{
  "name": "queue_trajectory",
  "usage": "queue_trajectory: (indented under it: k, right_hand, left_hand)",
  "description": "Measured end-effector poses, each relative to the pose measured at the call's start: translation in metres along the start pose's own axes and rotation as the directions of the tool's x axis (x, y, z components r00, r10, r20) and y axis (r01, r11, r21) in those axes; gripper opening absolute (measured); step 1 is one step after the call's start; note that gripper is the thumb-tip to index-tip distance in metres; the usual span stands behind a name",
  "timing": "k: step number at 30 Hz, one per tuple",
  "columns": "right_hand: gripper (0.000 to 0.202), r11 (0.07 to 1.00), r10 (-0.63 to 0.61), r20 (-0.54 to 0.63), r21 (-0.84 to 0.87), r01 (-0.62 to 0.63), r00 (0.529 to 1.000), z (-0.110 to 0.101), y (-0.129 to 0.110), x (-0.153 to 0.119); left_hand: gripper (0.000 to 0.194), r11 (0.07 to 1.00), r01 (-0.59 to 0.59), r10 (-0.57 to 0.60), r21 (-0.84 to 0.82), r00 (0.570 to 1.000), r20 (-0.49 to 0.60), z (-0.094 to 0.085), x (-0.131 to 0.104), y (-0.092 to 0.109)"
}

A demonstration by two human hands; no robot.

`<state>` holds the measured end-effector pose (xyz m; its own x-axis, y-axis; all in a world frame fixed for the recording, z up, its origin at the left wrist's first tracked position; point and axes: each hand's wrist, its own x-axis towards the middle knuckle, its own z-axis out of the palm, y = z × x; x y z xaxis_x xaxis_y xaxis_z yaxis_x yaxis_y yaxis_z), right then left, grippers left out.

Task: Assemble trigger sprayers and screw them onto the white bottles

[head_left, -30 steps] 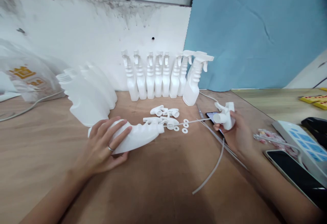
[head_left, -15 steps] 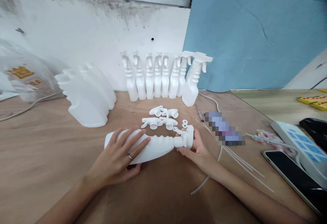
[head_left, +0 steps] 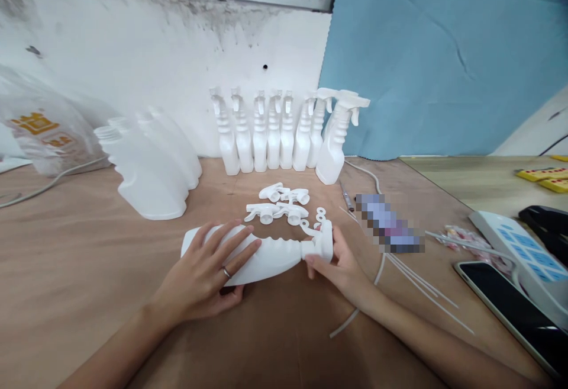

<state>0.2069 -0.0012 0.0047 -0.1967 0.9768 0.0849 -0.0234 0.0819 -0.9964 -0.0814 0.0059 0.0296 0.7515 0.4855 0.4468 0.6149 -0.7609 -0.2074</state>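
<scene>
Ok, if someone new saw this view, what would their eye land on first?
Probably the row of white spray bottles upright before the wall, with the big blue sheet filling the upper right. Front and centre, the left hand holds a white bottle sideways while the right hand grips the trigger head at its neck.

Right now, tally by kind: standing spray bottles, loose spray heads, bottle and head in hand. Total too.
Standing spray bottles: 8
Loose spray heads: 4
Bottle in left hand: 1
Spray head in right hand: 1
Total: 14
</scene>
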Motion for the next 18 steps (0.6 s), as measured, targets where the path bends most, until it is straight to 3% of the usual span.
queue_trajectory:
  k: [6,12,18]
  right_hand:
    - [0.051,0.999,0.036,-0.010,0.013,-0.036,0.999,0.0004,0.0029,-0.0003]
    - [0.058,0.989,0.068,-0.002,0.130,-0.067,0.998,-0.0030,0.0038,0.0015]
    - [0.067,0.970,0.182,-0.007,0.167,-0.178,0.983,-0.0091,-0.0020,0.0051]
  left_hand:
    - [0.069,1.000,0.005,-0.005,-0.003,1.000,0.009,-0.0005,0.0005,-0.0005]
    - [0.070,1.000,0.000,0.000,-0.005,1.000,0.009,-0.0012,0.0014,-0.0004]
    - [0.069,1.000,-0.005,0.005,0.003,1.000,0.001,-0.0012,0.0005,-0.0010]
